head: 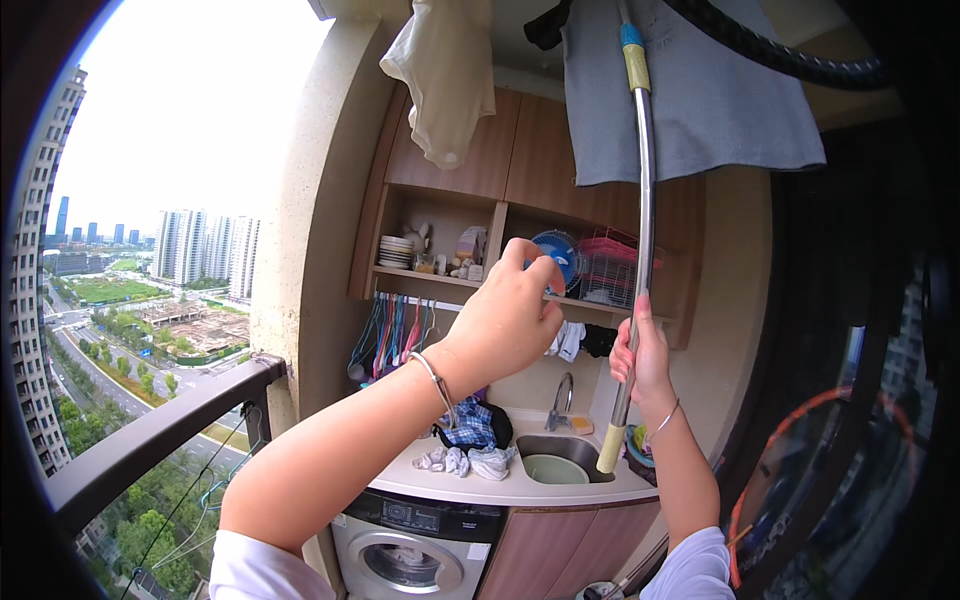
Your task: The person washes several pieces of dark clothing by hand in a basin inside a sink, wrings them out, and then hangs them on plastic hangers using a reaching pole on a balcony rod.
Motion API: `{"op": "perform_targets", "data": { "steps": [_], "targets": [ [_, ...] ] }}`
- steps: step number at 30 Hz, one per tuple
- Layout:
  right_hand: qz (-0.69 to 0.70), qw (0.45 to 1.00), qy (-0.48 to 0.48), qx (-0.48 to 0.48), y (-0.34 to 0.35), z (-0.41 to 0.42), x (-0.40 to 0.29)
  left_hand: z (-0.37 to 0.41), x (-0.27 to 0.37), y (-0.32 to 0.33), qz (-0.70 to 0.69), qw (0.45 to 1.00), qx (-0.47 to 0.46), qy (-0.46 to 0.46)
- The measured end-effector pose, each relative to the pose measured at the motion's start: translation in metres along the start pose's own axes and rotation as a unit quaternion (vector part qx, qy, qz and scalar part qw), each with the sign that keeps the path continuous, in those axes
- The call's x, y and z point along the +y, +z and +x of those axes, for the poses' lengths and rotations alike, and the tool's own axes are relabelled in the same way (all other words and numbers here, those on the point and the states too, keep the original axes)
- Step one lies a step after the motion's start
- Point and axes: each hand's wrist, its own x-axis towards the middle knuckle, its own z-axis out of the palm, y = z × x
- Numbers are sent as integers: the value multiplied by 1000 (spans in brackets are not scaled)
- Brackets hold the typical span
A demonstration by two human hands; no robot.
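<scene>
My right hand (643,354) is closed around the lower part of a shiny metal telescopic pole (644,195). The pole rises steeply, with a cream end cap below my fist and a blue and cream collar near the top. Its upper end runs out of view in front of a hanging grey cloth (712,112). To the left of the pole, my left hand (517,307) is raised in the air with bent fingers, a gap between them and the thumb, and nothing in its grasp. A pale garment (450,82) hangs above that hand.
Wooden cabinets (457,150) with open shelves face me. Coloured hangers (394,330) hang beneath. The counter (397,474) bears crumpled clothes (472,427) beside a sink (531,448) holding a green basin (555,470). A washing machine (412,551) stands below; a balcony railing (165,431) runs left.
</scene>
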Motion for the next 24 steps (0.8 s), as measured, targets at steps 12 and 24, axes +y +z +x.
{"op": "perform_targets", "data": {
  "steps": [12,24],
  "targets": [
    [-12,999,32,-12,96,21,-34,-43,-28,-79,-5,1000,11,23],
    [51,995,51,-68,110,-62,0,-41,-57,-85,-3,998,64,30]
  ]
}}
